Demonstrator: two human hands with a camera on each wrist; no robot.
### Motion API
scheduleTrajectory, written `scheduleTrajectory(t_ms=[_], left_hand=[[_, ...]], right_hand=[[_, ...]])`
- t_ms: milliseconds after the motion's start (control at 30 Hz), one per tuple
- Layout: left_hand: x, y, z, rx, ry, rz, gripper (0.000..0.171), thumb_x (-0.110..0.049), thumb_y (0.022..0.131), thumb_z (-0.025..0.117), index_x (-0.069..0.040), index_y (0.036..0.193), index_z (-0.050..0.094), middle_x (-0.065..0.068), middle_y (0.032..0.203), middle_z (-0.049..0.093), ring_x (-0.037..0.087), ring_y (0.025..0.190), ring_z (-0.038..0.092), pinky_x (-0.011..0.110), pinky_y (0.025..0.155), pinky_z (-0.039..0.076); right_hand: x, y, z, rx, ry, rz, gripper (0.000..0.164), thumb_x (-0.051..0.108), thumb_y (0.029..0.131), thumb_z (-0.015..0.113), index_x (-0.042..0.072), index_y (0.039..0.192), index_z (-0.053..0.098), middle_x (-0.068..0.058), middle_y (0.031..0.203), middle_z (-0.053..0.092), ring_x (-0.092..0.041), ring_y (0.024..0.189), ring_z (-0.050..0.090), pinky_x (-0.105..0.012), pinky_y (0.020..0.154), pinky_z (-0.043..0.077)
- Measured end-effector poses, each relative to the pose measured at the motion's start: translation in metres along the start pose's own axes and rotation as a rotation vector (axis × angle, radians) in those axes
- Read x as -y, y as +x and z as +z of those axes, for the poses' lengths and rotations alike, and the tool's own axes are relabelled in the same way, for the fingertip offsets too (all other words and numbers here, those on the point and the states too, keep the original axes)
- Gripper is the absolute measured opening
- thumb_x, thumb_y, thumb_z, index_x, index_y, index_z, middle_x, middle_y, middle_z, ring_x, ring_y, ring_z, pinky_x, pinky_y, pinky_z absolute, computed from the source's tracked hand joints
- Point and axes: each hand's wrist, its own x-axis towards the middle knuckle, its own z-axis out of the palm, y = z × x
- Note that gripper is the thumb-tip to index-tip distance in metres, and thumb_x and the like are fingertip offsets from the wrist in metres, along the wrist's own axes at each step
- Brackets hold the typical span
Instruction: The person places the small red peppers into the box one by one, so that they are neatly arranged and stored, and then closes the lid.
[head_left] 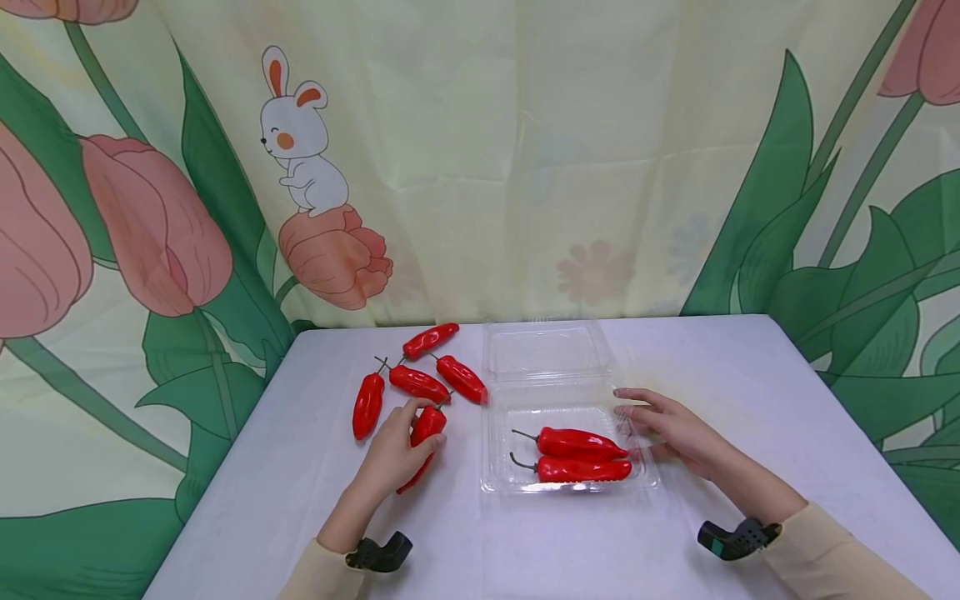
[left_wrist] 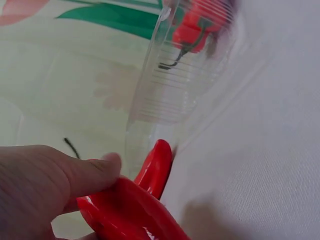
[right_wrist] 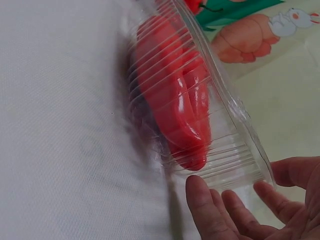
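On table, left hand [head_left: 396,454] grips half-hidden pepper [head_left: 424,433]; right hand [head_left: 670,429] flat vs box [head_left: 517,408]

Two peppers [head_left: 581,456] lie in the tray [head_left: 498,483]; five others [head_left: 420,383] lie left of it on the table [head_left: 750,375].

Staged recording set, not a lived-in room: a printed fabric backdrop [head_left: 525,167] (cartoon rabbit, pink tulips, green leaves) encloses a white cloth-covered table [head_left: 750,392].
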Motion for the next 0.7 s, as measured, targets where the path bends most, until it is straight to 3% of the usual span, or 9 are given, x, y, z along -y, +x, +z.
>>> scheduleTrajectory(t_ms=[167, 433, 700], left_hand=[[-0.004, 0.000, -0.003, -0.029, -0.041, -0.006, 0.061, -0.019, 0.080, 0.087, -0.011, 0.133, 0.059, 0.012, 0.117, 0.065, 0.024, 0.097, 0.060, 0.038, 0.073, 0.062], [-0.011, -0.001, -0.010, -0.018, -0.063, -0.040, 0.060, -0.014, 0.075, 0.086, -0.008, 0.128, 0.059, 0.013, 0.122, 0.064, 0.029, 0.110, 0.062, 0.047, 0.079, 0.063], [-0.013, 0.003, -0.017, -0.027, -0.095, -0.013, 0.061, -0.023, 0.085, 0.083, -0.013, 0.140, 0.058, 0.012, 0.127, 0.063, 0.027, 0.106, 0.061, 0.038, 0.074, 0.063]], right_hand=[[0.000, 0.001, 0.000, -0.001, -0.001, 0.001, 0.064, 0.030, 0.107, 0.053, 0.006, 0.161, 0.027, -0.030, 0.160, 0.032, -0.047, 0.136, 0.047, -0.046, 0.091, 0.061], [-0.001, 0.001, 0.001, -0.003, -0.001, 0.001, 0.064, 0.030, 0.108, 0.052, 0.007, 0.162, 0.027, -0.031, 0.161, 0.031, -0.048, 0.137, 0.046, -0.046, 0.091, 0.061], [0.000, 0.000, 0.001, -0.003, -0.008, -0.001, 0.064, 0.031, 0.107, 0.053, 0.007, 0.161, 0.029, -0.030, 0.160, 0.032, -0.045, 0.135, 0.049, -0.044, 0.091, 0.061]])
